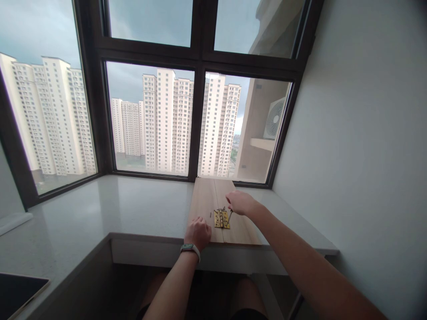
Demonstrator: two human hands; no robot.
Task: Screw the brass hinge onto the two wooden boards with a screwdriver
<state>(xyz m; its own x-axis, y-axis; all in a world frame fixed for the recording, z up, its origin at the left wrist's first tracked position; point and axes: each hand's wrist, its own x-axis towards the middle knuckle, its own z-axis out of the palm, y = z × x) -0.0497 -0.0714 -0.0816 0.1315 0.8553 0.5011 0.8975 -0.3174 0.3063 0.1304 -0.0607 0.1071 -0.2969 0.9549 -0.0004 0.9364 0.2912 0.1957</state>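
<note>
A brass-coloured hinge [222,219] lies opened flat across the seam between two pale wooden boards [204,195]. Several small screws [221,209] are scattered at its far edge, and one more lies to its left. My right hand [240,202] is closed around the handle of a screwdriver [230,216], whose thin shaft slants down to the hinge's right leaf. Most of the handle is hidden inside the fist. On the near left part of the boards rests my left hand [199,232], fingers curled in, with nothing visible in it; a watch band [191,250] circles that wrist.
The boards lie on a pale stone window ledge [150,209], reaching from its front edge to the window frame [196,124]. A white wall [350,133] stands on the right. A dark flat device [20,291] sits at the lower left.
</note>
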